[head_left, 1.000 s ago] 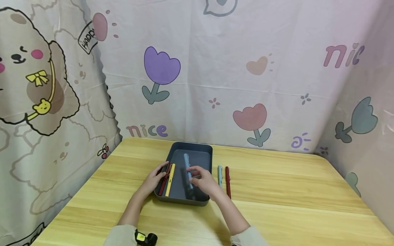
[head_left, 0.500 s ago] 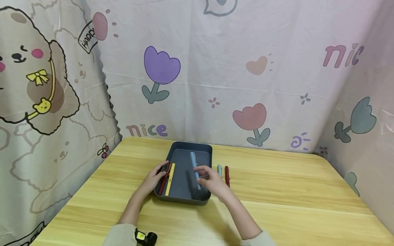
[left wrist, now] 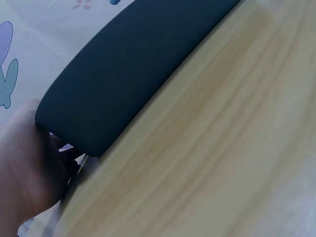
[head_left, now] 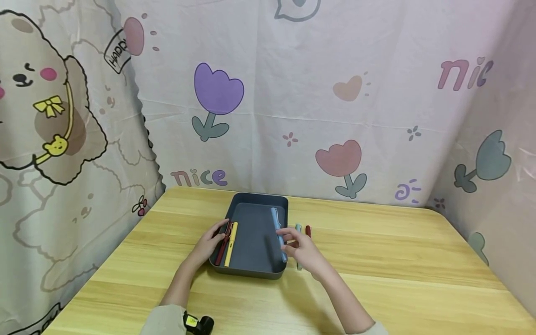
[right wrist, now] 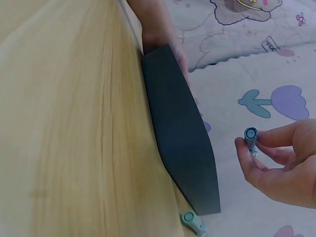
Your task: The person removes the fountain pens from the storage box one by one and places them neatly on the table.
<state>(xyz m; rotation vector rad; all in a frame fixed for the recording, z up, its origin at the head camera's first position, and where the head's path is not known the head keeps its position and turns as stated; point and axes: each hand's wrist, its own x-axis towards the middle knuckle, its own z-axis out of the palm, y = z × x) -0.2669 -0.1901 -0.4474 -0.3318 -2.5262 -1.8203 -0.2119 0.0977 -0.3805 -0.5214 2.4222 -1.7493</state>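
My right hand pinches a blue pen between thumb and fingers, above the right side of the dark grey tray. In the right wrist view that pen appears end-on, raised off the table. My left hand grips the tray's left wall, its fingers over the rim. Inside the tray, a dark red pen and a yellow pen lie side by side along the left wall. The left wrist view has the tray's outer wall beside my hand.
Right of the tray, a light green pen and a red pen lie on the wooden table, partly hidden by my right hand. A patterned curtain hangs behind the table and along both sides.
My right hand has carried the blue pen rightward, from over the tray's middle to its right wall. The left hand stays at the tray's left side.
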